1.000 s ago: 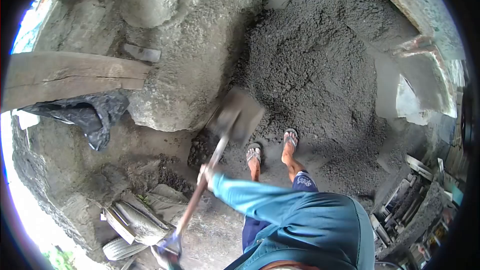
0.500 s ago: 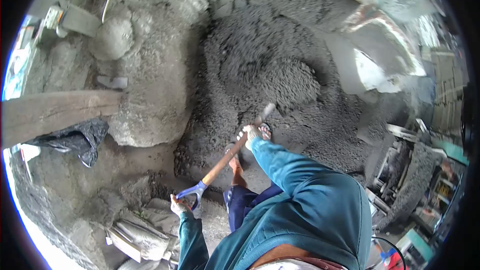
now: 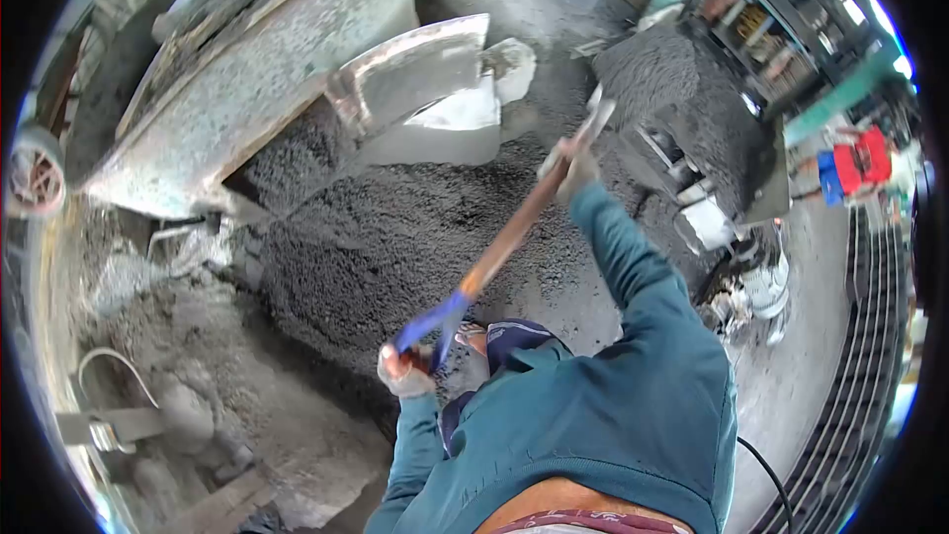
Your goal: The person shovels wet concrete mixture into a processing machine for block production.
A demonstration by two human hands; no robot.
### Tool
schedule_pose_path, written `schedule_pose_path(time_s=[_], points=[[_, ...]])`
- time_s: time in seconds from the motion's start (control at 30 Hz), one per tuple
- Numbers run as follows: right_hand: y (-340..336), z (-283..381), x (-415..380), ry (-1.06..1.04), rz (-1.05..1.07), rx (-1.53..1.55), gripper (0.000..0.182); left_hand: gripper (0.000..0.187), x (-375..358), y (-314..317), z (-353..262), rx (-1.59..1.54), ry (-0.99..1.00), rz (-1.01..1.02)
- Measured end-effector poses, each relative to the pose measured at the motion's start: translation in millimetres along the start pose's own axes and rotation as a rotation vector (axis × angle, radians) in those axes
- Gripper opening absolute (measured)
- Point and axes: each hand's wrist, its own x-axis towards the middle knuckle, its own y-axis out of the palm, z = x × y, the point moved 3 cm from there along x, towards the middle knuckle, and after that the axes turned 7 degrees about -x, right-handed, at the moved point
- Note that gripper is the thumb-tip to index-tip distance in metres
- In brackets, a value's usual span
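A shovel (image 3: 509, 234) with a wooden shaft and a blue D-shaped handle stretches diagonally away from my body. My left hand (image 3: 405, 374) is wrapped round the blue handle, low at the body's front. Farther up, my right hand (image 3: 574, 173) grips the shaft near its metal end, arm stretched out. Only a narrow metal part shows beyond that hand; I cannot make out the blade or any load on it. This end points at a dark grey heap (image 3: 647, 74). Below the shaft spreads dark, damp, grainy mix (image 3: 386, 257).
A worn metal trough (image 3: 267, 69) stands at upper left, with a pale scoop-like piece (image 3: 420, 74) beside it. A frame with green posts (image 3: 840, 89) and a small motor-like machine (image 3: 761, 287) stand right. Metal bars (image 3: 860, 336) line the far right.
My view has turned right. The shovel, earlier low over the mix with a mound of it at its far end, now reaches toward the dark heap. Both hands have kept their grip.
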Motion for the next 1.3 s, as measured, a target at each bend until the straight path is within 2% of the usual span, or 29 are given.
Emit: schedule_pose_path(time_s=[0.03, 0.1, 0.17, 0.2, 0.3, 0.33, 0.37, 0.43, 0.5, 0.53, 0.57, 0.6, 0.63, 0.67, 0.7, 0.73, 0.77, 0.8, 0.83, 0.87, 0.93, 0.97, 1.03, 1.07, 1.1, 1.13, 1.17, 1.2, 1.3], points=[[-2.8, 39.7, 10.5, -0.086, 0.003, 0.188, 0.025, 0.046, -2.9, 58.3, -22.1, -0.014, 0.093, 0.156], [-27.3, 100.2, 43.8, -0.092, 0.005, 0.169, 0.025, 0.045, -25.8, 156.0, -69.7, 0.65, 0.919, 0.425], [-7.3, 149.9, 14.6, -0.095, 0.043, 0.256, 0.024, 0.044, -65.1, 216.3, -112.9, 0.705, 1.258, 0.912], [14.6, 164.7, -15.5, -0.143, 0.029, 0.188, 0.028, 0.044, -82.4, 220.7, -123.5, 0.711, 1.335, 0.938], [56.4, 153.6, -58.9, -0.114, 0.107, 0.095, 0.032, 0.043, -92.2, 162.0, -109.5, 0.698, 1.196, 0.901], [66.0, 130.7, -60.7, -0.066, 0.116, 0.136, 0.028, 0.044, -87.6, 126.9, -92.4, 0.614, 1.021, 0.759], [72.1, 97.7, -60.4, -0.025, 0.142, 0.127, 0.025, 0.044, -97.6, 109.9, -87.6, 0.486, 0.771, 0.46], [76.8, 8.1, -61.5, 0.067, 0.201, 0.103, 0.02, 0.043, -76.2, -17.5, -21.6, 0.037, 0.156, -0.112], [89.6, -105.9, -88.7, 0.293, 0.388, 0.084, 0.015, 0.039, -93.3, -123.1, 8.6, -0.24, -0.093, -0.369], [88.6, -174.6, -112.2, 0.413, 0.225, -0.035, 0.017, 0.039, -120.6, -148.0, 9.2, -0.233, -0.151, -0.628], [89.9, -244.6, -141.7, 0.609, -0.084, -0.213, 0.015, 0.042, -143.8, -203.9, 36.9, -0.328, -0.122, -0.768], [75.1, -324.6, -175.4, 0.761, 0.053, -0.216, 0.015, 0.047, -194.8, -282.6, 72.1, -0.444, -0.174, -0.807], [95.6, -344.0, -250.7, 0.941, -0.03, -0.377, 0.013, 0.05, -261.1, -323.9, 88.6, -0.622, -0.198, -0.708], [50.8, -430.3, -306.8, 1.189, 0.06, -0.36, 0.011, 0.042, -346.8, -385.2, 125.0, -0.545, -0.086, -0.96], [10.6, -510.1, -362.1, 1.431, 0.182, -0.351, 0.013, 0.037, -426.0, -367.2, 107.9, -0.379, -0.114, -1.308], [-44.7, -600.5, -456.1, 1.448, 0.28, -0.313, 0.013, 0.034, -485.2, -354.4, 92.0, -0.26, -0.166, -1.525], [-3.9, -516.2, -498.0, 1.642, 0.571, -0.228, 0.01, 0.032, -533.2, -344.5, 76.2, -0.211, -0.191, -1.626], [8.6, -522.0, -567.1, 1.711, 0.69, -0.557, 0.009, 0.029, -572.8, -333.1, 58.3, -0.18, -0.218, -1.706], [29.2, -507.5, -612.5, 1.969, 0.682, -0.64, 0.011, 0.027, -595.2, -325.5, 41.0, -0.152, -0.217, -1.753], [31.2, -504.3, -659.5, 1.957, 0.474, -0.631, 0.011, 0.026, -603.1, -321.8, 24.9, -0.129, -0.204, -1.77], [68.1, -493.5, -690.3, 2.108, 0.422, -0.507, 0.014, 0.024, -589.7, -325.5, -6.5, -0.073, -0.16, -1.751], [81.3, -503.1, -688.4, 2.022, 0.369, -0.538, 0.015, 0.025, -567.5, -330.5, -18.8, -0.054, -0.128, -1.703], [128.5, -547.8, -624.8, 1.765, 0.279, -0.542, 0.016, 0.028, -491.6, -358.6, -32.3, -0.044, -0.034, -1.523], [98.8, -663.4, -592.8, 1.6, 0.341, -0.516, 0.02, 0.03, -443.1, -373.6, -33.7, -0.071, 0.027, -1.411], [122.3, -690.4, -498.5, 1.949, -0.034, 0.14, 0.031, 0.032, -402.2, -383.1, -35.7, -0.044, 0.079, -1.357], [155.1, -688.7, -407.1, 1.686, 0.284, -0.041, 0.023, 0.02, -333.0, -398.0, -25.0, 0.184, 0.165, -1.42], [171.8, -698.7, -341.6, 1.595, 0.256, -0.36, 0.018, 0.021, -264.4, -411.6, -14.2, 0.424, 0.235, -1.497], [160.7, -718.6, -319.9, 1.511, 0.201, -0.353, 0.016, 0.026, -234.6, -395.3, -19.5, 0.276, 0.274, -1.47], [143.6, -696.0, -334.3, 1.446, 0.187, -0.406, 0.017, 0.036, -254.2, -383.4, -0.5, 0.12, 0.332, -1.517]])
